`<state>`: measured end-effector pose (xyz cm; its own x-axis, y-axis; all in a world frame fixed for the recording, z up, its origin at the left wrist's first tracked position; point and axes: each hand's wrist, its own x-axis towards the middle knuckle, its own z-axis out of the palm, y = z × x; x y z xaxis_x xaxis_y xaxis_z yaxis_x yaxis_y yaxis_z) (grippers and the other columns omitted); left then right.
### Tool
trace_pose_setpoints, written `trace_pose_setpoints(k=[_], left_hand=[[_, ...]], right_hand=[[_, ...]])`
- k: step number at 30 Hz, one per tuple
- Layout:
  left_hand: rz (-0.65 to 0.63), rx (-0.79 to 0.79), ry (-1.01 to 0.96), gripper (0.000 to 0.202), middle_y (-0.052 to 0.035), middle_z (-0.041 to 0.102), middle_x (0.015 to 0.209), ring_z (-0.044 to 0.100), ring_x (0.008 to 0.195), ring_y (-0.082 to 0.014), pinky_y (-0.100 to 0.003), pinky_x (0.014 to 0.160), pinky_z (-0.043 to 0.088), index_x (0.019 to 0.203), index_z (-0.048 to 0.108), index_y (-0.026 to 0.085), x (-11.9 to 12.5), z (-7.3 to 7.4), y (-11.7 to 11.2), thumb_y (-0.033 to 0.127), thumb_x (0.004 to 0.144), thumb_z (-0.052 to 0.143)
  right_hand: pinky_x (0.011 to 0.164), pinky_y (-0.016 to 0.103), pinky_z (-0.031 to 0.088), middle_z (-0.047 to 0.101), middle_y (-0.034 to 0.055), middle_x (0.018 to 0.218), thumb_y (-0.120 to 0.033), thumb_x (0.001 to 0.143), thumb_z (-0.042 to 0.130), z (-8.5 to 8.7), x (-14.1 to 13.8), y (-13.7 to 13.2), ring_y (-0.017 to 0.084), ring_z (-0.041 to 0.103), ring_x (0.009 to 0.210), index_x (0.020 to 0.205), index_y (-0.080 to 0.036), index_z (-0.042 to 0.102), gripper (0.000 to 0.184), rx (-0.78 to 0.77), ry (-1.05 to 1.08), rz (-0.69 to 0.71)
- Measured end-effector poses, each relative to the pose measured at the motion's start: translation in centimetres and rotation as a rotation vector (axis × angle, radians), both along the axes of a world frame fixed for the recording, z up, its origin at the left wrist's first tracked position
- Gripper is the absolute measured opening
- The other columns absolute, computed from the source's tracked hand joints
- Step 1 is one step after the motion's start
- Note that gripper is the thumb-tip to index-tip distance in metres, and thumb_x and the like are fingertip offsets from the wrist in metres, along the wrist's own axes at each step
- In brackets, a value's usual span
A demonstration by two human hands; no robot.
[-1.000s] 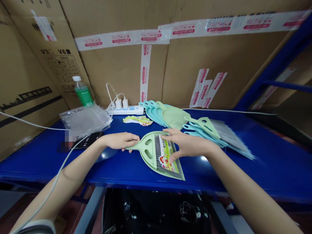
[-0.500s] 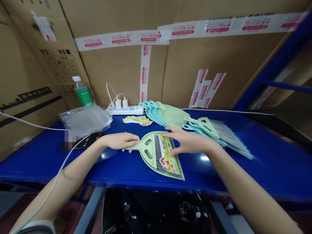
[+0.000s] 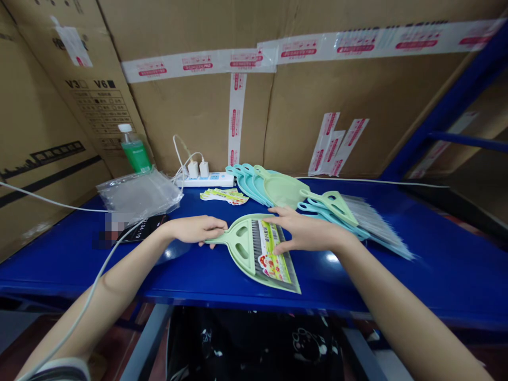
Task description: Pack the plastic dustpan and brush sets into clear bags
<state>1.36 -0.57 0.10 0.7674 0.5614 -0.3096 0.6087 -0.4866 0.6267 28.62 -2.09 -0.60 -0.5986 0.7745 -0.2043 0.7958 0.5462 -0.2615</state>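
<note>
A pale green dustpan [image 3: 234, 260] lies on the blue table with a matching green hand brush [image 3: 248, 243] nested in it, its grey bristles pointing right. My left hand [image 3: 198, 230] is closed around their two handles. Across the bristles rests a yellow and white printed label card [image 3: 273, 267]. My right hand [image 3: 301, 230] reaches over the pan's far right side, fingers and thumb spread. Its thumb touches the card, while the other fingertips are near the pan's far edge; their undersides are hidden.
Behind are stacked blue and green dustpans [image 3: 283, 189]. Several brushes [image 3: 337, 206] lie to the right. Loose label cards [image 3: 224, 196], a power strip [image 3: 216, 180], clear plastic bags [image 3: 138, 193], a phone [image 3: 148, 228] and a green bottle [image 3: 136, 153] are at the left. A cable crosses my left forearm.
The label card has shifted very slightly left over the bristles, with my right thumb on it. My left hand has kept its grip on the handles.
</note>
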Motion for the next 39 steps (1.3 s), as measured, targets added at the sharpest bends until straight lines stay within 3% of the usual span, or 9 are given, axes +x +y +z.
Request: trace_pose_setpoints(k=[7,10,14,18,23,39], left_hand=[[-0.009,0.000,0.012,0.027,0.0015,0.057,0.067,0.047,0.050,-0.0079,-0.020,0.050,0.039,0.079,0.045,0.019,0.0,0.0,0.0,0.038,0.093,0.032],[-0.010,0.003,0.017,0.026,0.0010,0.057,0.067,0.047,0.050,-0.0082,-0.020,0.050,0.039,0.078,0.045,0.019,0.1,0.1,0.0,0.035,0.093,0.032],[-0.012,0.010,0.016,0.025,0.0007,0.057,0.067,0.048,0.050,-0.0088,-0.020,0.050,0.039,0.079,0.045,0.018,0.0,0.1,0.1,0.034,0.093,0.031],[-0.012,0.012,0.013,0.025,0.0010,0.057,0.067,0.048,0.050,-0.0086,-0.020,0.050,0.039,0.078,0.045,0.018,0.1,0.1,0.0,0.035,0.093,0.031],[-0.018,0.011,0.016,0.026,0.0015,0.057,0.067,0.047,0.050,-0.0082,-0.020,0.052,0.039,0.078,0.044,0.018,0.2,0.1,-0.1,0.035,0.093,0.032],[-0.009,0.004,0.016,0.025,0.0020,0.057,0.067,0.047,0.051,-0.0081,-0.021,0.053,0.038,0.078,0.044,0.019,0.0,0.0,0.1,0.034,0.093,0.033]], right_hand=[[0.108,0.050,0.027,0.037,0.0137,0.146,-0.063,0.073,0.060,0.0,0.3,0.0,0.035,0.022,0.137,0.139,-0.020,0.044,0.081,0.013,0.052,0.005],[0.108,0.049,0.027,0.036,0.0160,0.146,-0.059,0.077,0.058,0.4,0.4,-0.1,0.036,0.024,0.137,0.139,-0.016,0.045,0.076,0.011,0.027,-0.034],[0.106,0.048,0.031,0.042,0.0173,0.141,-0.048,0.083,0.053,0.5,0.7,0.1,0.034,0.031,0.133,0.134,-0.013,0.051,0.061,0.069,-0.013,-0.053],[0.101,0.046,0.037,0.054,0.0145,0.129,-0.026,0.087,0.046,0.1,0.9,0.7,0.030,0.044,0.124,0.120,-0.017,0.061,0.037,0.168,-0.046,-0.019],[0.100,0.039,0.039,0.054,0.0143,0.126,-0.010,0.086,0.040,-0.3,0.7,1.1,0.026,0.048,0.120,0.109,-0.016,0.065,0.035,0.227,-0.100,-0.026],[0.078,0.028,0.044,0.061,0.0107,0.101,-0.006,0.083,0.049,0.6,-0.6,0.6,0.022,0.060,0.094,0.091,-0.015,0.062,0.018,0.251,-0.181,-0.123]])
